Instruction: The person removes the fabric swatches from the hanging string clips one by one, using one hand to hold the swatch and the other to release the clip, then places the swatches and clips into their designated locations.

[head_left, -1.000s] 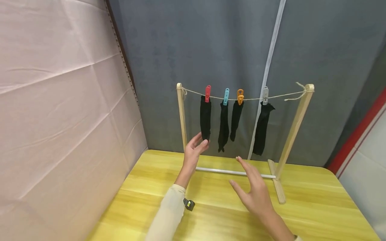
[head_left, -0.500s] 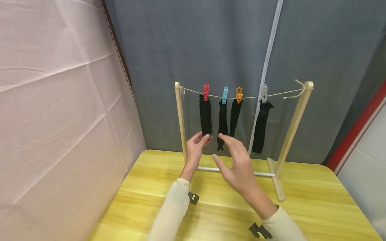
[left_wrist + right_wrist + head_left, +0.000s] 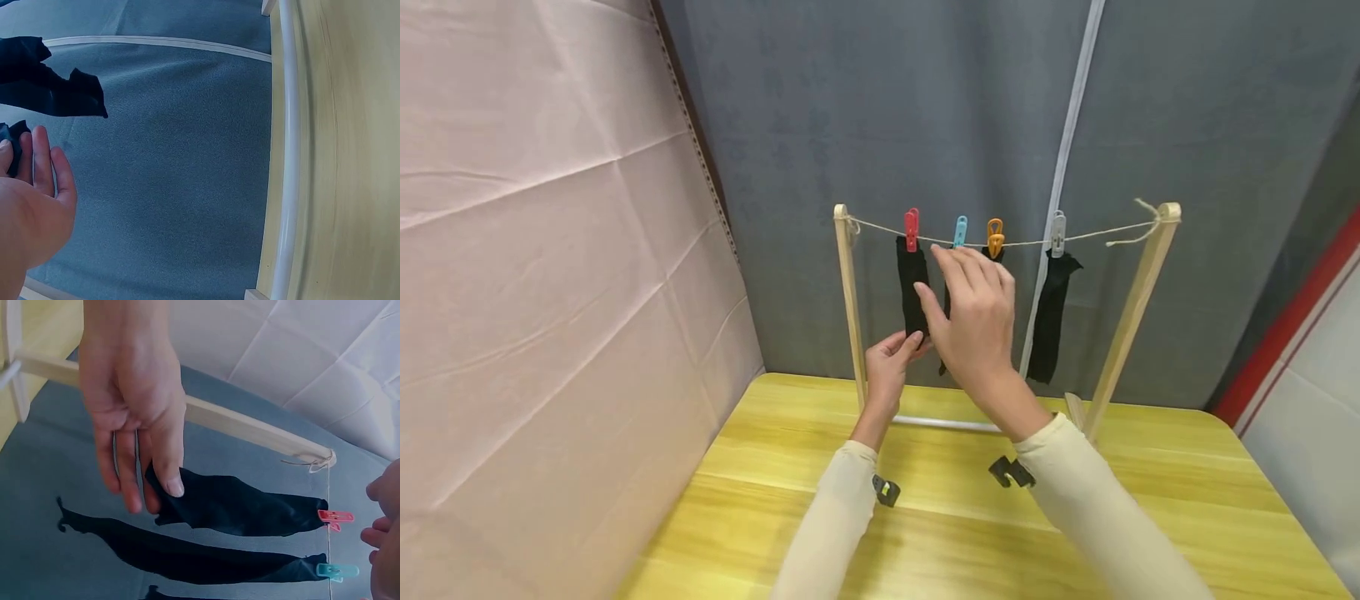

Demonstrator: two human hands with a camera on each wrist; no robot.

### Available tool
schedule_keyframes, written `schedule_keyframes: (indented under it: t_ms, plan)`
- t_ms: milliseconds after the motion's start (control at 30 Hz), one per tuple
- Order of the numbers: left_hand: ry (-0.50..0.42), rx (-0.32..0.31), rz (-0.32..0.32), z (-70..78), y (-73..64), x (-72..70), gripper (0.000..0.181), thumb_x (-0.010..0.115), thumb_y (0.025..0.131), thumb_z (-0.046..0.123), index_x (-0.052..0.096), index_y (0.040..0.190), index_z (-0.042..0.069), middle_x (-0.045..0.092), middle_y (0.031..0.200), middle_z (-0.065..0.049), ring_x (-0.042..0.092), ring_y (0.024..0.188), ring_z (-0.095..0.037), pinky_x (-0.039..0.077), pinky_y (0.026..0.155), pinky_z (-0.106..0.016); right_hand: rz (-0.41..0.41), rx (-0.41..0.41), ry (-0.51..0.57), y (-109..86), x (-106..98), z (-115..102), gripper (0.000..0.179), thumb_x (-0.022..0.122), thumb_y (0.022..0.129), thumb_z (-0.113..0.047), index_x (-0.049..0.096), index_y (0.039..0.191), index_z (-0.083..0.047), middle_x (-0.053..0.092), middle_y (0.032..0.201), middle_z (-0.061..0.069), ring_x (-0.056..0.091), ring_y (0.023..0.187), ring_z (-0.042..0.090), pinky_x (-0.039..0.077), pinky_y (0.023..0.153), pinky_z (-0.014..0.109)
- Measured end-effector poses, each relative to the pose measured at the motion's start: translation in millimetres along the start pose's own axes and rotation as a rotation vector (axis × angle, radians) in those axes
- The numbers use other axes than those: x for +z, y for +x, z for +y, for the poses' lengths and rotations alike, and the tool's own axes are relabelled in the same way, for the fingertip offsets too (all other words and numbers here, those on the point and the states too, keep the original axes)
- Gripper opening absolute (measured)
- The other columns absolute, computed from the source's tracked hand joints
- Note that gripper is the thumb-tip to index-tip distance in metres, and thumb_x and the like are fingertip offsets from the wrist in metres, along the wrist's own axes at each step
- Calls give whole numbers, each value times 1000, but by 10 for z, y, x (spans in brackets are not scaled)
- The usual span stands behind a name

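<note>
Right hand (image 3: 976, 321) raised, spread, left hand (image 3: 886, 371) pinching one of four cloths (image 3: 912, 283), four pegs (image 3: 912, 230)

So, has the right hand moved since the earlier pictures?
Yes: in the head view, the right hand has risen and shifted left against the clothesline, from well below it to just under it.

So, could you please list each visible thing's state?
Leftmost cloth: pegged, hanging
Second cloth: pegged, hanging
Third cloth: pegged, hanging
Rightmost cloth: pegged, hanging
Left hand: pinching leftmost cloth
Right hand: holding nothing
Red peg: closed
Blue peg: closed
Orange peg: closed
Gray peg: closed
String: tied
Stand: upright
</note>
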State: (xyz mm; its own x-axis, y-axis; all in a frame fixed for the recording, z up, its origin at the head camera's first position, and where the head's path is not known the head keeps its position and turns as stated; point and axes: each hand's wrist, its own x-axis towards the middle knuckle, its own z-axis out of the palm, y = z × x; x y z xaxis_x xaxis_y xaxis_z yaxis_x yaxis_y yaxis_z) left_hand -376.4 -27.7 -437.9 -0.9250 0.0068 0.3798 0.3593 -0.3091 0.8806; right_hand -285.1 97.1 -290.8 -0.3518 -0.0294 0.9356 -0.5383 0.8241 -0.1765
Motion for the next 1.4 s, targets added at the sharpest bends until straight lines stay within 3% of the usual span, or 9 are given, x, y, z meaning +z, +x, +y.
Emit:
schedule_keyframes:
  t_ms: [167,300,433,567,733,900,1133,1300,1400]
  plan:
    - [-23,-14,3,-2,2,2,25,75,100,23,80,114,3,81,108,-20,71,111,-52,62,103,-40,-5,-30,-88,214,123,12,52,75,100,-34,64,145,-10,71,139,13,57,139,32,39,117,53]
    - [-58,-31,-2,-4,24,35,28,77,99,20,78,116,-2,77,112,-28,75,108,-47,61,105,-40,-63,-23,-191,431,170,57,58,70,102,-42,60,148,-8,68,142,14,53,141,33,35,122,52]
    - [-65,-44,5,-10,36,58,30,78,98,20,78,116,-4,79,110,-24,78,103,-40,62,103,-41,-175,-6,-297,603,215,84,59,61,105,-47,59,146,-5,66,143,15,50,142,34,27,127,54]
    - [-42,-44,26,-18,28,64,29,78,97,20,78,112,-4,82,104,-18,81,96,-34,63,101,-40,-296,28,-316,700,264,78,52,56,108,-45,61,142,-6,67,140,15,48,139,35,22,126,55]
    - [-37,-45,35,-36,23,79,28,79,97,21,79,111,-3,81,104,-20,82,90,-26,63,100,-39,-398,94,-332,821,273,81,49,51,110,-46,64,134,-6,69,132,15,47,136,36,22,122,56]
    - [-20,-29,27,-52,33,87,29,79,97,26,80,112,1,77,112,-29,79,100,-41,60,105,-38,-436,122,-270,909,237,115,43,51,110,-46,67,124,-9,72,123,11,49,134,35,22,122,57]
    - [-10,6,33,-43,36,66,27,78,98,26,80,110,3,74,115,-35,74,104,-51,60,106,-39,-413,156,-87,955,180,147,30,68,103,-45,71,107,-16,78,104,5,52,123,32,20,125,58]
    - [2,43,51,-5,33,51,25,79,97,24,80,108,1,74,110,-36,75,100,-52,62,102,-39,-399,141,-15,980,170,149,22,71,101,-40,73,101,-18,79,99,2,52,119,30,19,127,56]
    - [10,57,48,26,31,40,26,79,97,24,80,108,1,78,107,-29,77,98,-47,62,102,-39,-386,137,24,983,178,151,20,72,101,-37,73,96,-19,79,97,2,53,117,29,20,127,55]
